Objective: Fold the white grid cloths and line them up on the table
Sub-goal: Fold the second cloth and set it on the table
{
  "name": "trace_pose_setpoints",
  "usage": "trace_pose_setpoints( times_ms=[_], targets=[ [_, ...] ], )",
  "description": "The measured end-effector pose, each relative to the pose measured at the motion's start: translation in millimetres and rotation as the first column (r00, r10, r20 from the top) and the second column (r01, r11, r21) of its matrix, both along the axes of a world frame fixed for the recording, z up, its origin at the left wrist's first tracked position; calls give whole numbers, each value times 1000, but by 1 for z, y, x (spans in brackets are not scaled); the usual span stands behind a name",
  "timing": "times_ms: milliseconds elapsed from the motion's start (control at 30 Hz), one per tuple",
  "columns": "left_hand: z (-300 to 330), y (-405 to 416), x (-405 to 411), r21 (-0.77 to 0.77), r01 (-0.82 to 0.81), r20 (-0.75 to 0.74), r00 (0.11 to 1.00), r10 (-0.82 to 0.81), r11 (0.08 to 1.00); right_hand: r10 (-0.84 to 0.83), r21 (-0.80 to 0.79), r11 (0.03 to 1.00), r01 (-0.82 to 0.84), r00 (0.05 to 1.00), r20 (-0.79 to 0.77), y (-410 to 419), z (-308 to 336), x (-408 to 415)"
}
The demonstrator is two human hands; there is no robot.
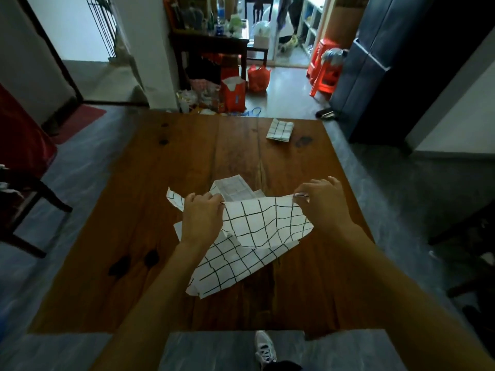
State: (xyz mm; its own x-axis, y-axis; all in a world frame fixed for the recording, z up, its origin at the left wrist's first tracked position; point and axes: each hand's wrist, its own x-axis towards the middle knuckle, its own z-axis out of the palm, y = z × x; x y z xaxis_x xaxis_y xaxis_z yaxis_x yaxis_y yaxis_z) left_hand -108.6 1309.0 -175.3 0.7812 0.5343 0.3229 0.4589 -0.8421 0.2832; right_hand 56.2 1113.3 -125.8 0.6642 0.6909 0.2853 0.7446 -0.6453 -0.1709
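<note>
A white cloth with a black grid hangs between my two hands above the middle of the wooden table. My left hand pinches its upper left corner, and my right hand pinches its upper right corner. The lower part of the cloth trails onto the table toward me. More unfolded grid cloth lies crumpled underneath and behind it. One folded grid cloth sits flat at the table's far right corner.
A dark wooden chair stands left of the table. Bags and clutter crowd the floor beyond the far edge. Red stools and a dark cabinet stand at the back right. My shoe shows below the near edge.
</note>
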Motion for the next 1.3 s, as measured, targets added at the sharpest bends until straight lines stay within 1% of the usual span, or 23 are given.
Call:
trace_pose_setpoints(
  times_ms=[67,133,200,233,300,367,467,533,600,667,700,733,833,867,900,967,1033,1067,1100,1167,1233,1300],
  targets=[
    [11,-5,4,-17,23,20,1000,-22,1000,-3,98,995,2,1000,4,-2,4,-2],
    [24,-17,14,-56,146,30,989,-145,988,36,162,986,-39,999,25,3,11,-10],
    [40,-31,28,-40,266,44,963,-264,963,97,205,973,-106,994,57,13,18,-20],
    [47,-36,35,-24,292,57,955,-290,956,126,224,965,-138,990,65,18,21,-24],
    [58,-39,41,-1,300,96,950,-298,954,175,262,947,-186,982,65,26,27,-29],
    [63,-34,40,-10,293,174,942,-287,956,207,303,931,-204,978,19,29,29,-31],
    [69,-23,24,-85,278,292,925,-243,957,195,344,930,-133,969,-152,24,28,-30],
    [72,-15,12,-114,274,310,923,-228,955,202,357,927,-112,953,-226,23,23,-28],
    [72,-7,2,-142,280,305,925,-227,950,218,368,922,-120,946,-239,28,20,-28],
    [77,-7,-3,-198,316,307,919,-247,928,237,379,913,-151,952,-193,36,20,-33],
    [82,-8,-3,-186,339,298,914,-276,922,257,379,907,-182,953,-158,41,21,-36],
    [87,-9,-2,-137,356,268,912,-312,924,283,380,898,-220,952,-117,45,23,-39],
    [104,-12,2,98,381,163,905,-392,920,324,366,884,-291,945,-33,59,33,-47],
    [108,-12,3,150,383,154,902,-404,912,331,368,880,-301,943,-20,63,36,-47],
    [111,-10,2,175,376,154,902,-402,910,333,365,882,-296,942,-40,65,39,-47],
    [116,-4,0,156,342,168,915,-366,927,327,310,913,-267,931,-161,66,45,-45],
    [119,3,-4,102,307,176,931,-321,946,278,149,958,-244,915,-292,60,46,-34],
    [120,7,-7,78,290,173,938,-299,954,246,64,969,-239,910,-333,57,44,-27],
    [119,12,-9,64,273,164,946,-280,960,218,-5,972,-235,910,-351,53,41,-20],
    [118,20,-12,49,244,122,961,-248,969,169,-87,973,-213,919,-355,47,35,-4],
    [117,28,-10,0,195,25,981,-195,981,128,-148,971,-186,934,-335,45,31,13],
    [116,35,-2,-71,128,-103,985,-135,989,88,-164,975,-149,939,-332,46,29,29]
  ],
)
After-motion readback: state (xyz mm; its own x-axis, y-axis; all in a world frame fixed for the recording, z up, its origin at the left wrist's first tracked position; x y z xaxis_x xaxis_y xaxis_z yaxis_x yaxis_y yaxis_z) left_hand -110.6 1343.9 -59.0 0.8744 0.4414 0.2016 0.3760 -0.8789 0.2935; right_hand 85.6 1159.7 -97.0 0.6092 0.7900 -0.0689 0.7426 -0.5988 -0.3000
